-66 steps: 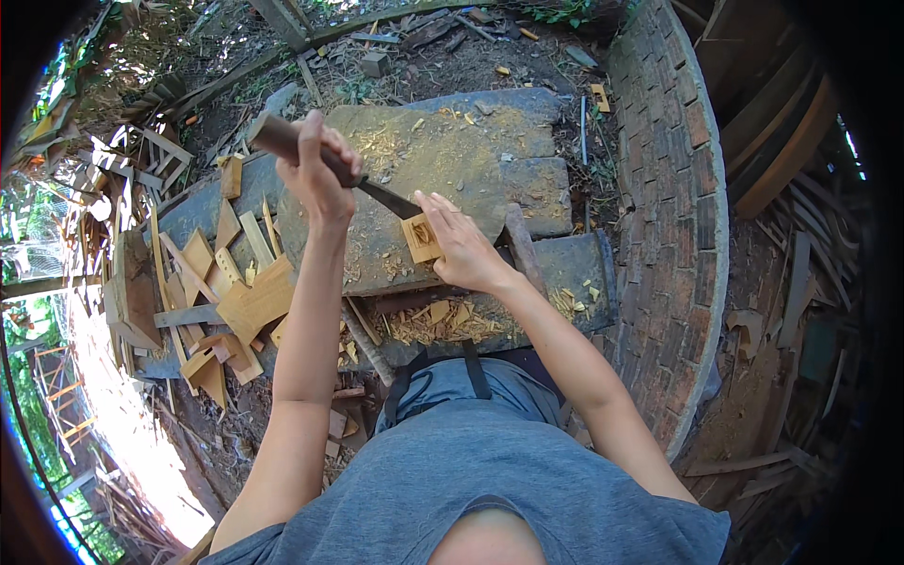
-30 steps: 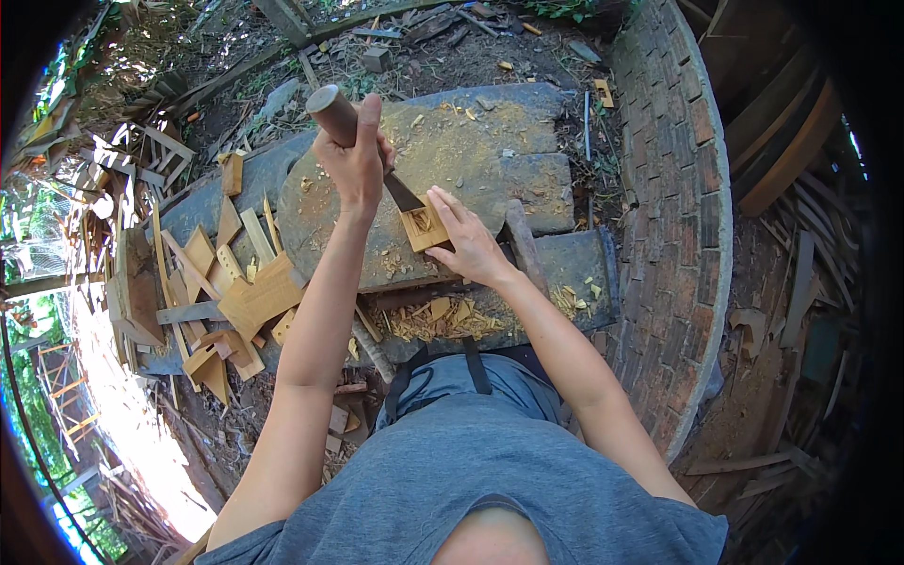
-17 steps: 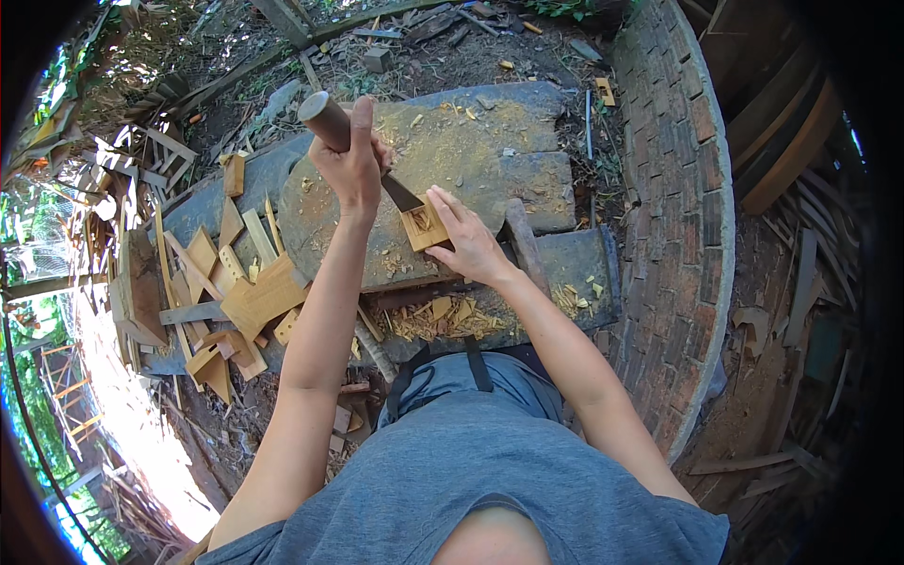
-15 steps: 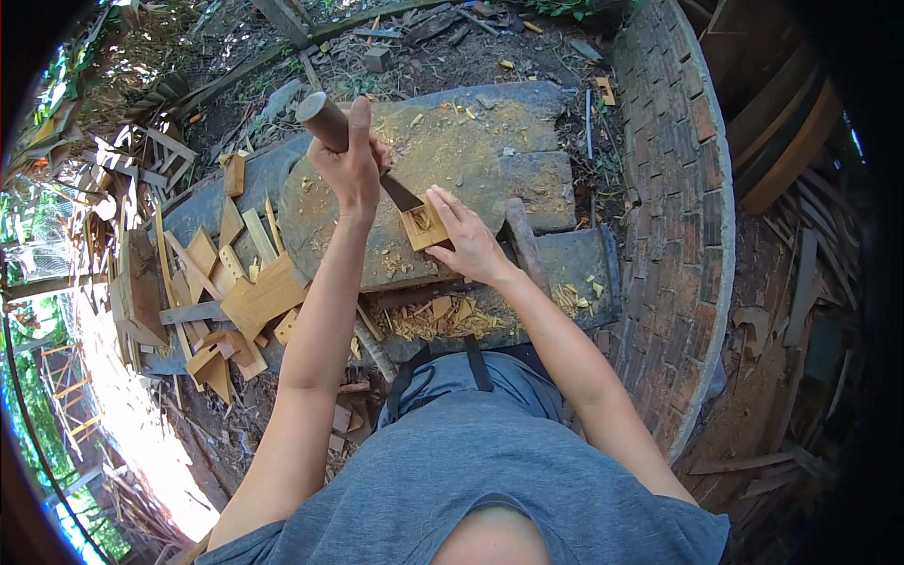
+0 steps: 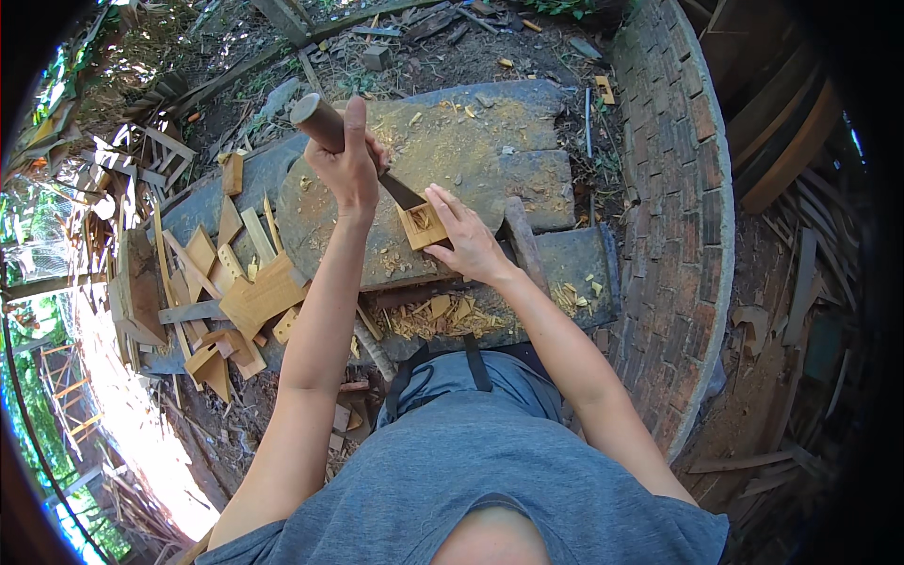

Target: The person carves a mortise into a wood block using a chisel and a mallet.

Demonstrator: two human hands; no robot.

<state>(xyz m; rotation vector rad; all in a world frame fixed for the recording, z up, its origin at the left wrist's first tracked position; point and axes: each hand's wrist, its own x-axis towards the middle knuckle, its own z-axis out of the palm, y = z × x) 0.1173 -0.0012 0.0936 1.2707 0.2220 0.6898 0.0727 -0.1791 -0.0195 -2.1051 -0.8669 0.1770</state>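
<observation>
My left hand is closed round the thick wooden handle of a chisel, thumb pointing up along it. The chisel's dark flat blade slants down to the right, and its tip meets the hollowed face of a small light wooden block. Chips lie inside the block's squarish recess. Against the block's right side, my right hand holds it, fingers on the far edge and thumb at the near one. Under the block is a worn wooden work surface strewn with sawdust.
Wood offcuts pile up at the left of the bench. A rough wooden stick lies just right of my right hand. Shavings fill a gap nearest me. A low brick wall runs along the right.
The chisel handle and my left hand have shifted very slightly left. The block has edged a little left too, still held by my right hand.
</observation>
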